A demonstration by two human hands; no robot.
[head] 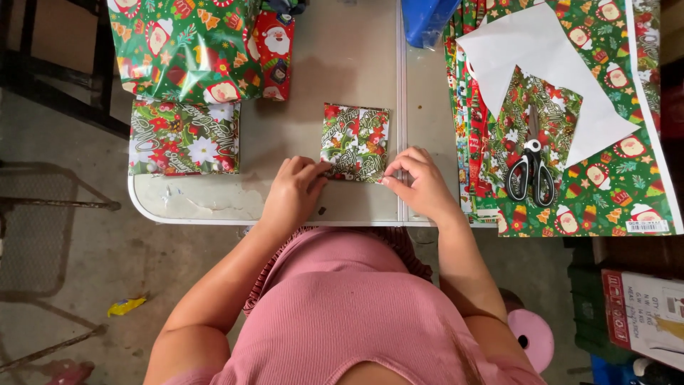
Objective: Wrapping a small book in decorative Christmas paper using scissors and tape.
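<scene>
Pink-topped torso sits nearest, then left to right: left hand [293, 191] pinches the near-left edge of the small wrapped parcel [355, 142], mid-bench [342, 64]; right hand [420, 184] pinches its near-right corner, fingers closed on paper. Looks like an end-flap fold; next move needs a tight crease, held flat. Fingertips hide the flap edge; tape not visible. Scissors [531, 173] lie right.

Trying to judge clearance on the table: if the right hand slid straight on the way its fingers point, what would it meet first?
The right hand points left along the near edge of the small wrapped parcel, which it already pinches. Going on, it would probably meet the left hand first.
</scene>
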